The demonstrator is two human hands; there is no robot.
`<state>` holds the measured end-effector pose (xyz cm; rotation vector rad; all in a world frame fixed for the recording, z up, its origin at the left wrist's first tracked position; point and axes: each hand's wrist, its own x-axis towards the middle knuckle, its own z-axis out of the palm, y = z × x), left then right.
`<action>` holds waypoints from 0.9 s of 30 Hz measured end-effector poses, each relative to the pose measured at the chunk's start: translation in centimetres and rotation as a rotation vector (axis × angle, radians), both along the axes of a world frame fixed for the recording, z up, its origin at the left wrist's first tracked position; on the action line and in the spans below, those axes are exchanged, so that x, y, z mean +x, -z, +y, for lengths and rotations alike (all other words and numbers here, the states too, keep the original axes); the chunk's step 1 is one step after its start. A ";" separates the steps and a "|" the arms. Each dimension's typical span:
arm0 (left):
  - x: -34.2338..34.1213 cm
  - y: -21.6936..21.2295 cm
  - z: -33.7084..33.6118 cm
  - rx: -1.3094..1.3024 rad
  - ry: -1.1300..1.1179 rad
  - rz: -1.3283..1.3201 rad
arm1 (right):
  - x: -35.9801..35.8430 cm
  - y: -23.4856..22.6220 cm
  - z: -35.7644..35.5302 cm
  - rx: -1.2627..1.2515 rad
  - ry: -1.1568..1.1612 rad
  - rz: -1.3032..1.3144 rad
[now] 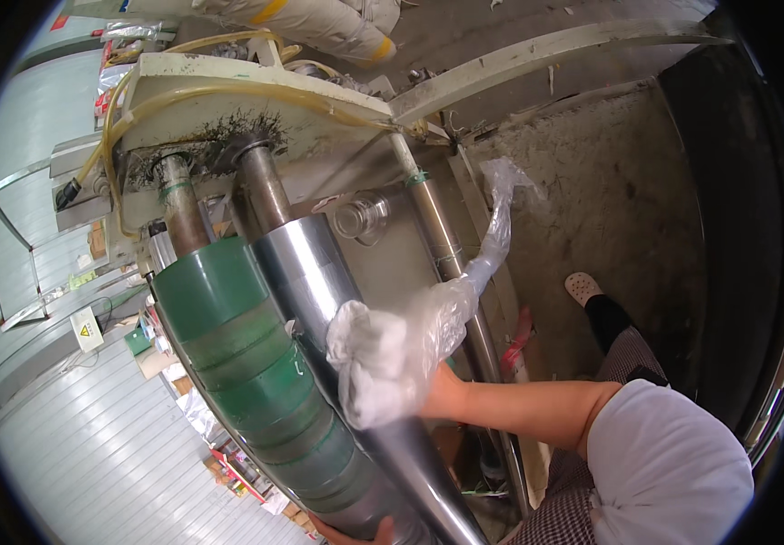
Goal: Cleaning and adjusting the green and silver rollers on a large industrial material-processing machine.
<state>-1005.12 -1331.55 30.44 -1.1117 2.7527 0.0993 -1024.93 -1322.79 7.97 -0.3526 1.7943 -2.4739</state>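
Observation:
My right hand (444, 392) reaches in from the lower right, its fingers mostly hidden behind a bunched white cloth (366, 363) it grips, slightly blurred. Beneath the cloth is a shiny metal roller (305, 259), which the cloth appears to touch. Clear plastic film (493, 238) is wrapped around that hand and trails up and to the right. At the lower edge, my left hand (355, 540) is partly cut off, its fingers apart against a green roller (215, 286) with darker worn bands. That roller lies alongside the metal one.
A pale machine frame (201, 100) holds the roller shafts, with a yellowish hose (246, 90) along it. A thinner roller (442, 222) and a clear round container (355, 218) lie farther right. My foot in a light clog (581, 288) stands on the concrete floor (610, 200).

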 end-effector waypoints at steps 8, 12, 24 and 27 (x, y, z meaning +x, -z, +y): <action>-0.5 0.3 0.0 0.058 0.017 0.038 | -1.7 0.3 0.6 0.054 0.109 0.066; 0.3 0.0 -0.3 0.016 0.013 0.009 | -1.0 -0.9 1.0 -0.412 -0.113 -0.058; 0.8 0.8 -0.1 0.027 0.101 0.074 | -5.1 8.9 -7.2 -1.097 -0.445 -1.415; 1.0 1.1 -0.2 0.028 0.054 0.098 | 1.8 10.8 -10.4 -1.173 -0.622 -1.473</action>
